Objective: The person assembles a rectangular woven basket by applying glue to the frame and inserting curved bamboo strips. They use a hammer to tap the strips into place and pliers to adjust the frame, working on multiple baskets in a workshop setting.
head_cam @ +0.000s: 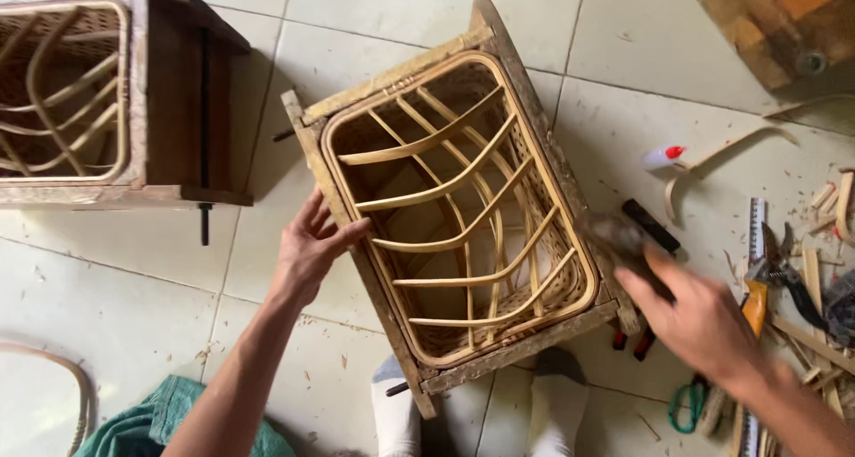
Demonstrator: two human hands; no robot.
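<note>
Left fingers [331, 234] spread on frame [312, 145] — right hand [695, 319] perhaps gripping

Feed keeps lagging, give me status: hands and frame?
Left hand flat on rattan frame edge. Right hand gripping blurred hammer. Tools scattered right.

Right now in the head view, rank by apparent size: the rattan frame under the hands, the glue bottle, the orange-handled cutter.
1. Rattan frame, clearly largest.
2. Orange-handled cutter.
3. Glue bottle, smallest, though it lies farther from the camera.
</note>
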